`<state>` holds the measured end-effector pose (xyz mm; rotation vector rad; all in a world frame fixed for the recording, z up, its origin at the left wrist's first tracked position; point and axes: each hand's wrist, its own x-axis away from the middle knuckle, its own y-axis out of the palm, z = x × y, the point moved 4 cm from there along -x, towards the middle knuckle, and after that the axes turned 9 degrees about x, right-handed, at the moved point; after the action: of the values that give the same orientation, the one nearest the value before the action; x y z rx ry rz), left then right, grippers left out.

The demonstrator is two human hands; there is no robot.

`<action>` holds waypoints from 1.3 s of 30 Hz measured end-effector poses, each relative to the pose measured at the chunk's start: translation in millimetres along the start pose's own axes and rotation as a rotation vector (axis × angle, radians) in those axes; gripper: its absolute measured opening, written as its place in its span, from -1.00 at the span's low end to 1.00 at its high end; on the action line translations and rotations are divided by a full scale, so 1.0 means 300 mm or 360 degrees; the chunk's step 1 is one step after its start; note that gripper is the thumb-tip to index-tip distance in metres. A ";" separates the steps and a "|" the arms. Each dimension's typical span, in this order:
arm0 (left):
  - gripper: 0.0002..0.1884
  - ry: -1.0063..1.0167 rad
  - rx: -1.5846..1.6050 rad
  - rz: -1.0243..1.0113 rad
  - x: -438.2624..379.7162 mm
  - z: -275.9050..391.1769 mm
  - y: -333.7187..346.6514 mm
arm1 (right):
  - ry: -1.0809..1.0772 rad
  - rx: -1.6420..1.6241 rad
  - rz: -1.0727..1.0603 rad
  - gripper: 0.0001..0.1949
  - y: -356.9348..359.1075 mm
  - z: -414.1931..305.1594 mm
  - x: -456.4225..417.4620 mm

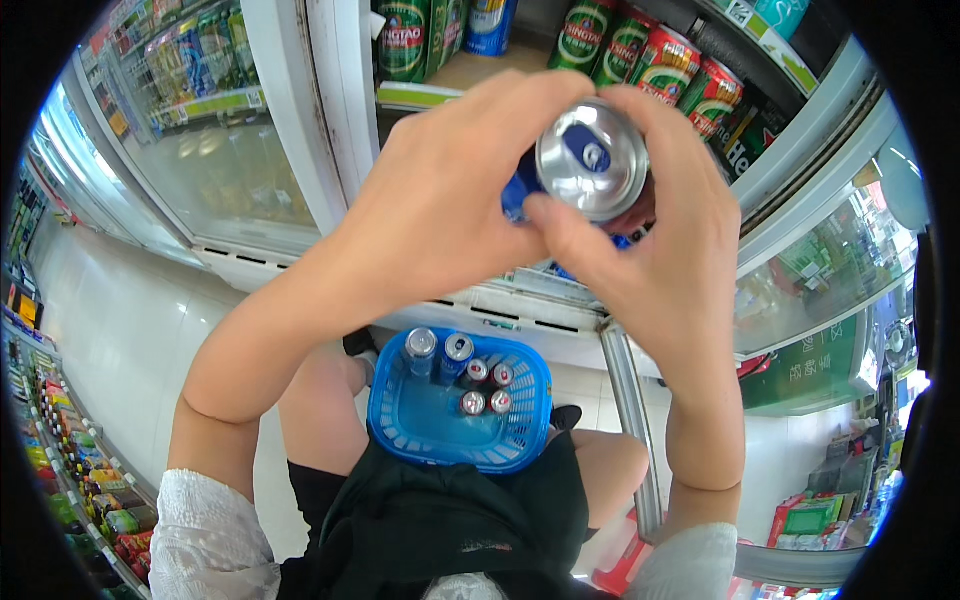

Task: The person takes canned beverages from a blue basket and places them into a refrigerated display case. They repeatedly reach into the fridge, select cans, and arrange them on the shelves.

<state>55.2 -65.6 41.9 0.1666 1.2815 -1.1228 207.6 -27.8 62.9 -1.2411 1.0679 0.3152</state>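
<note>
Between my two hands, close to the camera, is a blue drink can (592,161), its silver lid and blue tab facing up. My left hand (457,180) wraps the can's left side, and my right hand (667,202) curves around its right side with the thumb across the front. Below my hands, a blue plastic basket (461,459) rests at my lap. Inside it stand a tall silver-topped can (421,343), a blue can (458,349) and several small cans (478,370) with red tabs.
Ahead is a fridge shelf (420,95) with green Tsingtao cans (403,41), a blue can (490,26), red-and-green cans (666,64) and a Heineken pack (750,142). An open door's metal frame (634,427) stands to the right of the basket. Stocked shelves (82,465) line the far left.
</note>
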 end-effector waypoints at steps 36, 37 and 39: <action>-0.34 -0.1805 0.0009 -0.0954 1.719 -0.521 0.859 | 0.1134 -0.0644 -0.1741 -0.26 1.219 -0.095 1.563; -0.31 -0.1850 0.0030 -0.0972 1.734 -0.524 0.861 | 0.1157 -0.0659 -0.1745 -0.25 1.220 -0.094 1.567; -0.24 -0.1923 0.0076 -0.1012 1.766 -0.528 0.872 | 0.1194 -0.0687 -0.1766 -0.23 1.216 -0.094 1.584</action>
<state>72.2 -131.2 -566.1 -0.8343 0.1872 -1.4163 177.4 -82.6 -533.7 -2.2280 0.7512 -0.8764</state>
